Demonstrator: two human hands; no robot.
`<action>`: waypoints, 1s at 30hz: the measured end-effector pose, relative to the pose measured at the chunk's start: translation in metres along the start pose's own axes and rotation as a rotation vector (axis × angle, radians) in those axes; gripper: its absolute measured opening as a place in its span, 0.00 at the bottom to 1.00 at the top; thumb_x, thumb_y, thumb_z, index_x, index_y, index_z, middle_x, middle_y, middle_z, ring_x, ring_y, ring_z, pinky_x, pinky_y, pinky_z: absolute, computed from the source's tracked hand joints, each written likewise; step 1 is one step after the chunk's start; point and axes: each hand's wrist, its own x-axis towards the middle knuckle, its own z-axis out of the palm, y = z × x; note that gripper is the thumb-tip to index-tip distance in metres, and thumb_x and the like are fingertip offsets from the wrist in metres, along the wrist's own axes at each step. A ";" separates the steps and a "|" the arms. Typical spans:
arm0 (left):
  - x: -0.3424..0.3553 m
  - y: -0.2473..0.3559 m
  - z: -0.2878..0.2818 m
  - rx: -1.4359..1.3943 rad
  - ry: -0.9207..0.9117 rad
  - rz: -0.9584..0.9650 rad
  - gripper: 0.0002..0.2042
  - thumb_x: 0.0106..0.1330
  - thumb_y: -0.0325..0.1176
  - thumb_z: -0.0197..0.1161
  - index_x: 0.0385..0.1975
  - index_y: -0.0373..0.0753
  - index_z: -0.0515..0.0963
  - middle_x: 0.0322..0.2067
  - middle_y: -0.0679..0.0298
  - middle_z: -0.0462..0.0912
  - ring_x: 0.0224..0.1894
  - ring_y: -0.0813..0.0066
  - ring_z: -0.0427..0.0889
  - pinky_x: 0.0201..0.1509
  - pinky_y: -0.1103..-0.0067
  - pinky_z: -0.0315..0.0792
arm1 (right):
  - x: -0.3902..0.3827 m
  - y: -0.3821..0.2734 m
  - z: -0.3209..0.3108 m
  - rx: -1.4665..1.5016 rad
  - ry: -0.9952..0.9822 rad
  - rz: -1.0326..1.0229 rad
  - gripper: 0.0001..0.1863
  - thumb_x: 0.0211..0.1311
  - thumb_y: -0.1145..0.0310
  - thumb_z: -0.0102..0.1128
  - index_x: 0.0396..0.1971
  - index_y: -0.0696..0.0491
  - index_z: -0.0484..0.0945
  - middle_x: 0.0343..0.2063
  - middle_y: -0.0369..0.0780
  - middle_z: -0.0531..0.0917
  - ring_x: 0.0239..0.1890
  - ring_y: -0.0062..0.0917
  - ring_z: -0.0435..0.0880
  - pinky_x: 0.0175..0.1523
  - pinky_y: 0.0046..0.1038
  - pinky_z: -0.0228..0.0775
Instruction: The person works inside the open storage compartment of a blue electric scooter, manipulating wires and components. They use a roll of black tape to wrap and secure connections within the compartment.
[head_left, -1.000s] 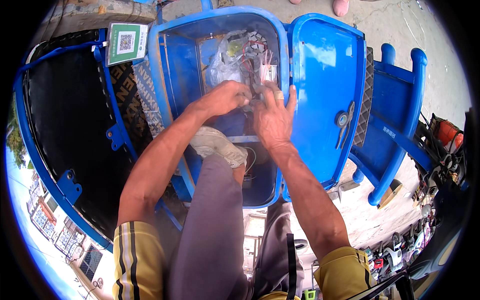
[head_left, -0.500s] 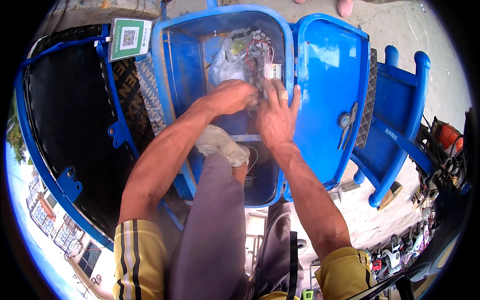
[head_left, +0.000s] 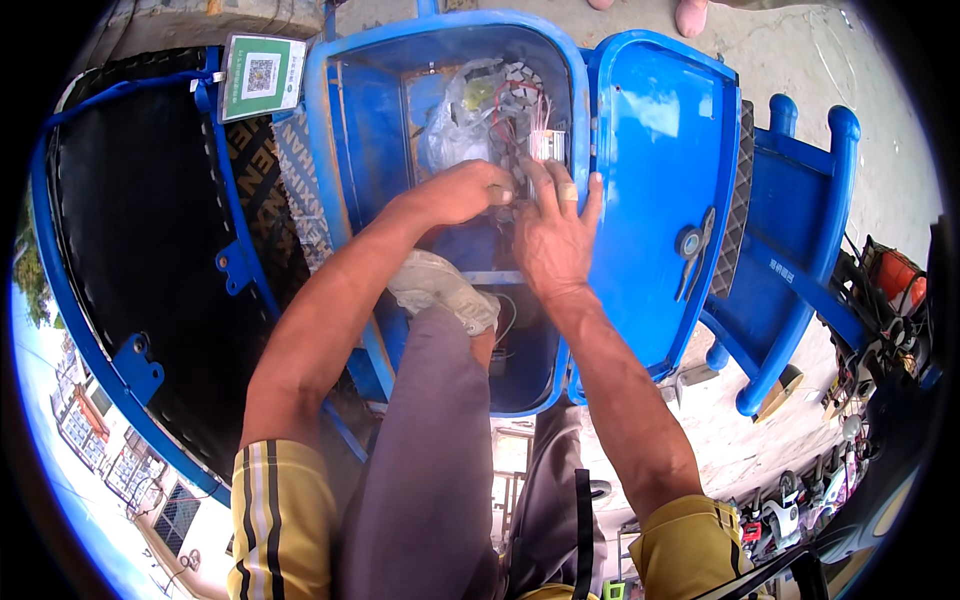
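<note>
My left hand is closed over the middle of a blue metal box, its thumb and forefinger pinched close together near some wires. Whatever sits between those fingertips is too small to make out. Across from it, my right hand has its fingers stretched out and spread, with a light bandage round one finger; its thumb is hidden. Its fingertips lie at the lower end of a pale, ribbed block with pink and red wires. Several white connectors lie beyond, beside a clear plastic bag.
My shoe rests on the box. On its open blue lid lie pliers and a roll of tape. A black padded panel stands left, a blue tubular frame right. Someone's foot shows at the top.
My left hand has turned slightly and its fingertips have shifted a little left, away from my right hand. The right hand stays nearly in place.
</note>
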 end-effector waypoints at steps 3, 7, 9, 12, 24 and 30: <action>-0.004 -0.007 -0.003 -0.210 0.051 0.009 0.16 0.78 0.37 0.64 0.56 0.34 0.86 0.54 0.49 0.90 0.60 0.52 0.87 0.65 0.63 0.77 | 0.001 -0.001 0.000 -0.008 -0.007 0.001 0.12 0.68 0.68 0.63 0.43 0.55 0.92 0.71 0.32 0.74 0.79 0.33 0.67 0.86 0.67 0.43; -0.004 -0.009 -0.002 -0.039 -0.032 0.083 0.15 0.77 0.36 0.64 0.55 0.34 0.87 0.51 0.46 0.90 0.57 0.50 0.88 0.64 0.62 0.77 | 0.000 -0.001 0.002 -0.004 0.005 0.002 0.12 0.68 0.68 0.63 0.44 0.55 0.92 0.71 0.32 0.74 0.79 0.33 0.67 0.86 0.67 0.42; 0.001 -0.004 -0.004 0.026 -0.030 0.124 0.14 0.77 0.36 0.64 0.53 0.34 0.87 0.49 0.45 0.90 0.56 0.47 0.88 0.63 0.61 0.78 | 0.000 -0.001 0.004 0.005 0.017 0.004 0.13 0.68 0.68 0.63 0.44 0.55 0.92 0.71 0.32 0.75 0.79 0.33 0.67 0.86 0.67 0.42; 0.007 0.010 -0.001 0.324 -0.076 0.012 0.14 0.77 0.38 0.64 0.52 0.35 0.86 0.47 0.43 0.90 0.56 0.44 0.88 0.61 0.58 0.77 | 0.000 0.001 0.005 0.012 0.018 0.008 0.13 0.67 0.68 0.63 0.44 0.55 0.92 0.71 0.32 0.75 0.80 0.33 0.66 0.86 0.67 0.42; 0.008 -0.003 -0.002 0.126 -0.038 0.137 0.14 0.73 0.33 0.67 0.55 0.38 0.87 0.47 0.45 0.91 0.54 0.43 0.89 0.60 0.57 0.79 | -0.001 0.001 0.003 0.028 0.025 0.001 0.12 0.66 0.70 0.63 0.42 0.54 0.92 0.70 0.33 0.76 0.79 0.35 0.68 0.85 0.68 0.43; 0.009 0.008 -0.001 0.351 -0.034 0.104 0.13 0.73 0.33 0.67 0.53 0.35 0.87 0.48 0.44 0.91 0.56 0.43 0.88 0.61 0.55 0.78 | -0.019 0.012 -0.033 0.226 0.187 -0.041 0.13 0.63 0.75 0.69 0.47 0.47 0.89 0.65 0.35 0.80 0.76 0.37 0.73 0.84 0.68 0.43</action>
